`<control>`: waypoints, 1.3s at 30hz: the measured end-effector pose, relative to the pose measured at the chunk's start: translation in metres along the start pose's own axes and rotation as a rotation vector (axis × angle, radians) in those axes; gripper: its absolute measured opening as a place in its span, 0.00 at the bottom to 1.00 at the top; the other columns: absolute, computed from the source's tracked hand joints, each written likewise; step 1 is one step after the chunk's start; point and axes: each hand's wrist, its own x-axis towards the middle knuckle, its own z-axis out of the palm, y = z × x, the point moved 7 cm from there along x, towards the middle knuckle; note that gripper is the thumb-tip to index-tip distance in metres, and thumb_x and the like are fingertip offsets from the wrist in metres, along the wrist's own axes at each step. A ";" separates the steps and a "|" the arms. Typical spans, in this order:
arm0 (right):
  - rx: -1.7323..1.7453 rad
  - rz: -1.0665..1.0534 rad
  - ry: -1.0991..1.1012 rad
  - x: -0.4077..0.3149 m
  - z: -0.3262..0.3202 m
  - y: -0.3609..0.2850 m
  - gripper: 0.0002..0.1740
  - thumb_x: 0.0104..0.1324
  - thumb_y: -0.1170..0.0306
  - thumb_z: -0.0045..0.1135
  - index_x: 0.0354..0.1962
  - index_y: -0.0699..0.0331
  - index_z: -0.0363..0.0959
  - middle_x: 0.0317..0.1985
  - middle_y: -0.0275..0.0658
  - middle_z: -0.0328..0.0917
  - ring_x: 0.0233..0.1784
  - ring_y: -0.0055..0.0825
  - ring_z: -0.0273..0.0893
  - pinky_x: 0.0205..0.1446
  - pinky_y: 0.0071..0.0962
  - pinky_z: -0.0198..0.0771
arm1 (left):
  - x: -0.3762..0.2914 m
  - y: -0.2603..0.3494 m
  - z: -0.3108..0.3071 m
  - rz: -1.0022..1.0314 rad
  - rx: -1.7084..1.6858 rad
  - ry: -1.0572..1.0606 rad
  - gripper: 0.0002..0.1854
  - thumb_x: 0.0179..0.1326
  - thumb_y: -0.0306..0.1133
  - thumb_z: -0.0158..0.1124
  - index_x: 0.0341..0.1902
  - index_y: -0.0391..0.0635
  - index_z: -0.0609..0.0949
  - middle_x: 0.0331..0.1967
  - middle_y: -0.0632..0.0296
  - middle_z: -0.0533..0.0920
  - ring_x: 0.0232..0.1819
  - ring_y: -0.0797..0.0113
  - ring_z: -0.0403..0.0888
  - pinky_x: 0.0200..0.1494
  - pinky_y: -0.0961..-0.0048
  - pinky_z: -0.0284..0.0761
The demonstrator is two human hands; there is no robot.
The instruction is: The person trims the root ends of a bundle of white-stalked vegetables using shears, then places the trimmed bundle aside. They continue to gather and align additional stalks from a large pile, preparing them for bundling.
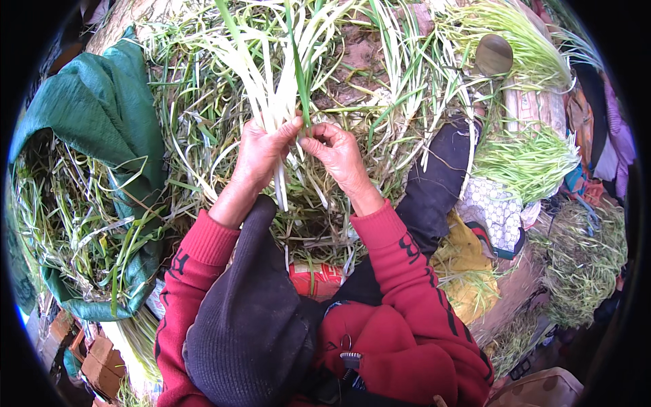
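Observation:
A bunch of pale leafy stalks, seemingly garlic chives (274,86), is in my left hand (264,147), with white lower ends sticking out below the fist. My right hand (338,152) is just beside it, thumb and forefinger pinched on a green leaf (301,76) at the bunch's right edge. Loose stalks and leaf litter (203,117) cover the ground beneath both hands. More long stalks (407,86) lie spread to the right of the hands.
At left, a green woven sack (86,102) gapes around plant scraps. Stacked stalks (529,157) lie at right, below a round brown object (493,55). A yellow sack (465,264), a litter heap (585,259) and bricks (103,362) are lower down. A red packet (315,279) sits between the legs.

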 end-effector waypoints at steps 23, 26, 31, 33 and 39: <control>-1.302 0.222 0.239 -0.048 -0.116 0.060 0.11 0.66 0.63 0.42 0.31 0.63 0.62 0.15 0.46 0.71 0.21 0.48 0.74 0.26 0.44 0.69 | -0.046 0.154 -0.114 0.632 -0.074 0.376 0.07 0.59 0.33 0.60 0.33 0.41 0.77 0.25 0.63 0.76 0.20 0.81 0.63 0.19 0.88 0.59; -1.448 0.197 0.243 -0.052 -0.119 0.056 0.12 0.66 0.64 0.43 0.29 0.63 0.63 0.15 0.43 0.72 0.17 0.42 0.73 0.22 0.41 0.69 | -0.067 0.216 -0.150 0.688 -0.305 0.277 0.09 0.60 0.32 0.57 0.36 0.38 0.74 0.24 0.65 0.70 0.19 0.79 0.59 0.19 0.86 0.59; -1.603 0.043 -0.239 -0.080 -0.037 0.050 0.11 0.57 0.69 0.56 0.33 0.65 0.65 0.21 0.36 0.67 0.22 0.28 0.72 0.19 0.28 0.71 | -0.056 0.194 -0.159 0.514 -0.455 0.209 0.16 0.62 0.31 0.56 0.50 0.36 0.70 0.33 0.63 0.75 0.23 0.78 0.67 0.15 0.89 0.61; -1.450 -0.042 -0.239 -0.098 -0.024 0.026 0.27 0.52 0.64 0.60 0.47 0.68 0.64 0.34 0.42 0.68 0.33 0.35 0.73 0.35 0.31 0.72 | -0.039 0.168 -0.133 0.421 -0.509 -0.002 0.18 0.63 0.32 0.54 0.53 0.35 0.69 0.32 0.62 0.75 0.23 0.81 0.69 0.14 0.90 0.63; -1.424 -0.433 0.288 -0.055 -0.102 -0.063 0.10 0.61 0.66 0.50 0.38 0.58 0.76 0.34 0.36 0.74 0.24 0.30 0.75 0.26 0.27 0.71 | -0.015 0.107 -0.079 0.173 -0.498 0.059 0.15 0.60 0.29 0.57 0.49 0.35 0.73 0.30 0.65 0.77 0.21 0.85 0.67 0.14 0.93 0.61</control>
